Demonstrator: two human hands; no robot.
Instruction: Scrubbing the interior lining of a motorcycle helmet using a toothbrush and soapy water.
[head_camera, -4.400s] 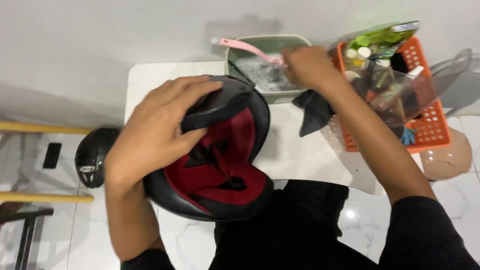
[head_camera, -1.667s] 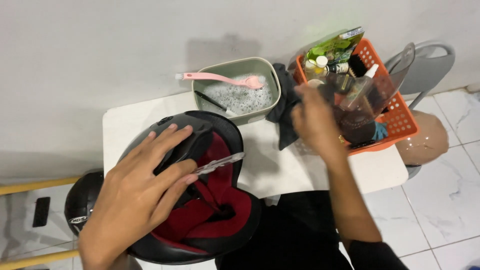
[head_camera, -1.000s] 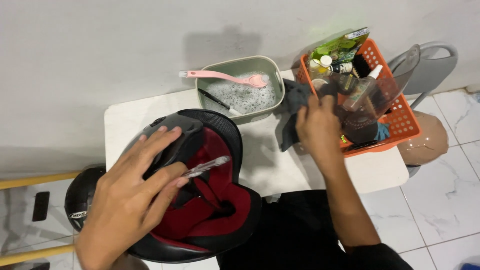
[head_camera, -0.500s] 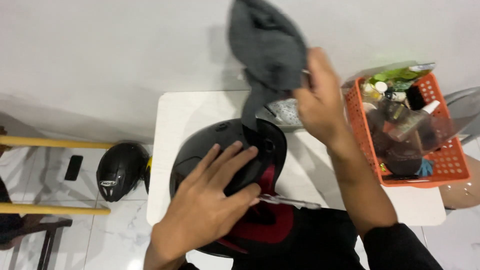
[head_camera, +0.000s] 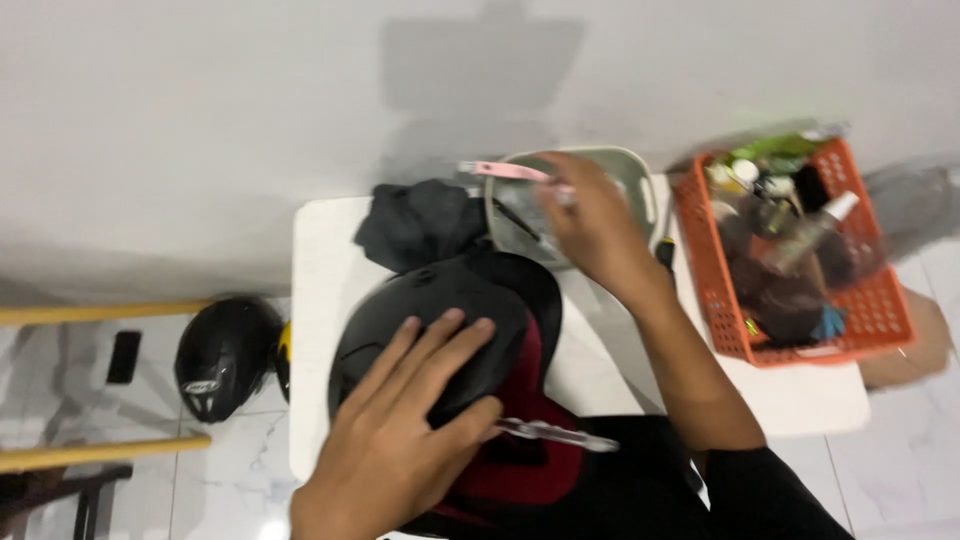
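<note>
Head view showed a black helmet (head_camera: 440, 320) with red lining lying on the near part of a small white table (head_camera: 320, 300), its opening turned toward the person. The left hand (head_camera: 400, 430) lay flat on the helmet's shell with fingers spread wide, pressing on it rather than gripping. A clear strip-like piece (head_camera: 550, 435) stuck out from under that hand, just right of the fingertips, over the red lining.

Just beyond the helmet, touching its far edge, sat a crumpled dark grey cloth (head_camera: 415, 225). To the right of the cloth and beyond the helmet stood a pale green basin (head_camera: 635, 185). The right hand (head_camera: 595, 225) reached over that basin, fingers bent loosely near a pink brush (head_camera: 505, 170) lying across its rim; blur hid whether the hand pinched anything.

Further right of the helmet, at the table's right end, an orange basket (head_camera: 885, 300) held bottles and other small items. Well to the left of the helmet, on the tiled floor, rested a second black helmet (head_camera: 220, 355).
</note>
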